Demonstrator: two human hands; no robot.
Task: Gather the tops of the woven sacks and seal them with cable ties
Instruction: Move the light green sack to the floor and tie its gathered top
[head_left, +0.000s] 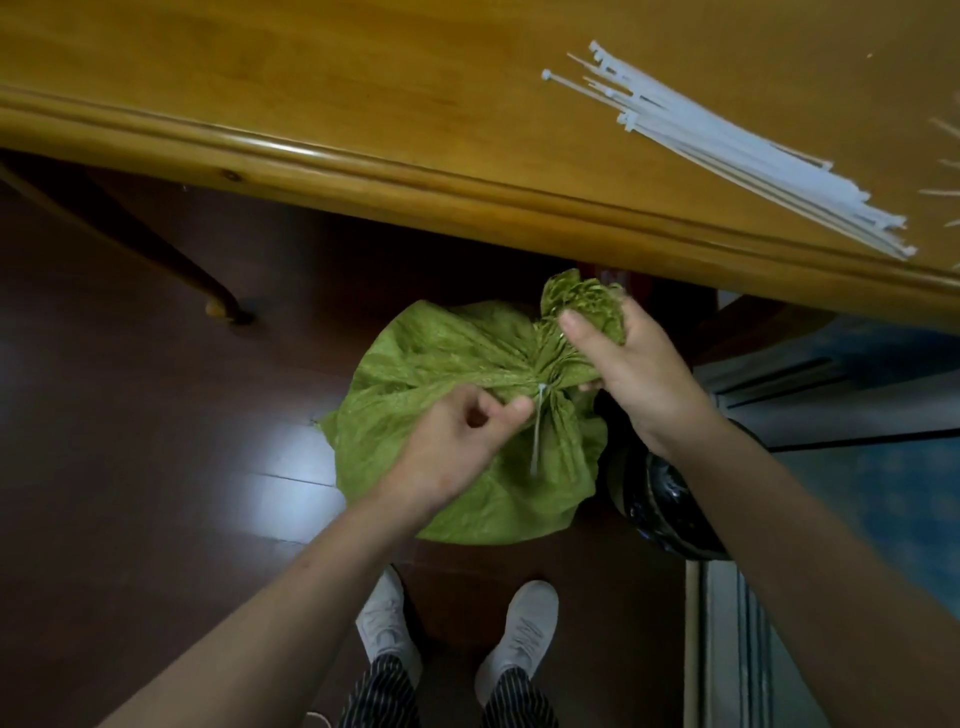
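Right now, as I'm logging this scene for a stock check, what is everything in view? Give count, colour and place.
woven sack: one, green, on the floor under the table edge, top gathered.
cable tie: one, white, round the sack's gathered neck, tail hanging toward the person.
loose cable ties: one bundle, white, on the table, upper right.
table: one, yellow-brown wood, across the top.
floor: dark brown, glossy, below the table.
black round object: one, right of the sack, partly hidden by the right forearm.
shoes: two, pale grey, bottom centre.
left hand: one, pinches the cable tie beside the neck.
right hand: one, grips the sack's bunched top.
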